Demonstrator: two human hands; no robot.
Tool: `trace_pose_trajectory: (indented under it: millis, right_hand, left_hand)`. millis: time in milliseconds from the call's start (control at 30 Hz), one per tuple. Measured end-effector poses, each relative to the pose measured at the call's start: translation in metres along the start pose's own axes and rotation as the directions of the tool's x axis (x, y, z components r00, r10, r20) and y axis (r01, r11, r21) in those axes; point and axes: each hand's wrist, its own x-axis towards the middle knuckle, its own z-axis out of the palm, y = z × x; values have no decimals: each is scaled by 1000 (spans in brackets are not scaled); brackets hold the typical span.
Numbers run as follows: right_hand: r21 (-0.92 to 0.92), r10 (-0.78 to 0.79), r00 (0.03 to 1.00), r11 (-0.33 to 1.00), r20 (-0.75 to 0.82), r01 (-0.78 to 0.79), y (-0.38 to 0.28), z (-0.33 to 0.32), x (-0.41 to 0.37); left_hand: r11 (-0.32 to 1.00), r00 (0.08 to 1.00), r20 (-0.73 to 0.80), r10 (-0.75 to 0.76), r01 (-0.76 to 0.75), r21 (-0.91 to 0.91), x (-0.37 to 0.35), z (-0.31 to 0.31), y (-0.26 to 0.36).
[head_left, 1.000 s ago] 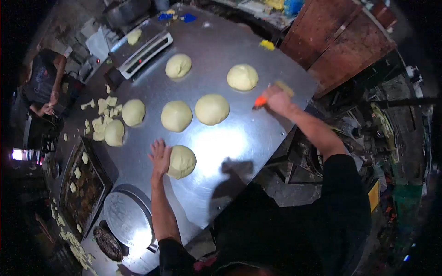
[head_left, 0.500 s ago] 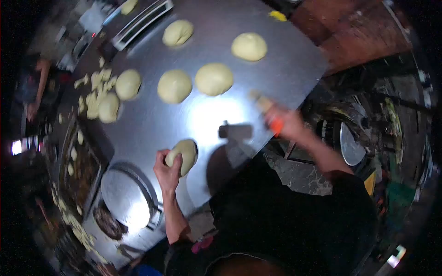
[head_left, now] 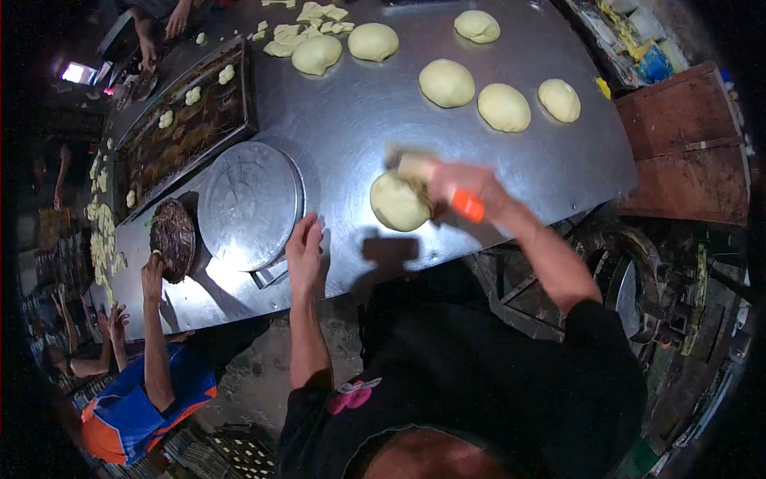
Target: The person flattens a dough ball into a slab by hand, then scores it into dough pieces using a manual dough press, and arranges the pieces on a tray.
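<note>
A smooth, pale dough ball (head_left: 399, 203) sits near the front edge of the metal table. Over its top right side my right hand (head_left: 467, 188) grips an orange-handled tool (head_left: 469, 206), whose broad pale head is blurred by motion and overlaps the ball. What kind of tool it is, I cannot tell. My left hand (head_left: 305, 251) hovers left of the ball, empty, fingers loosely extended, beside a round metal lid (head_left: 247, 203). Farther back rest more dough balls, among them one at the middle (head_left: 447, 83) and one at the right (head_left: 559, 100).
A dark baking tray (head_left: 183, 120) with small dough pieces lies at the left. Next to the lid, a co-worker's hand (head_left: 152, 271) reaches a pan of dark brown filling (head_left: 173, 241). Dough scraps (head_left: 299, 33) lie at the back. A wooden box (head_left: 682, 148) adjoins the table's right end.
My left hand has let go of the dough ball and moved left of it. My right hand has brought the orange-handled tool over that ball. The view has turned, showing more of the left side.
</note>
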Motion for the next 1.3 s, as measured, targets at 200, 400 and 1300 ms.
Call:
trace_pose_trajectory:
  millis: [200, 400, 1300]
  right_hand:
    - [-858, -229, 969, 513, -93, 39, 59, -141, 105]
    - [-999, 14, 1000, -33, -9, -8, 81, -161, 144]
    - [-997, 141, 987, -3, 77, 78, 126, 84, 7]
  left_hand:
    - [998, 999, 47, 5, -2, -70, -34, -31, -77]
    - [976, 981, 98, 169, -180, 122, -19, 1, -58]
    - [237, 337, 714, 613, -941, 241, 67, 181, -31]
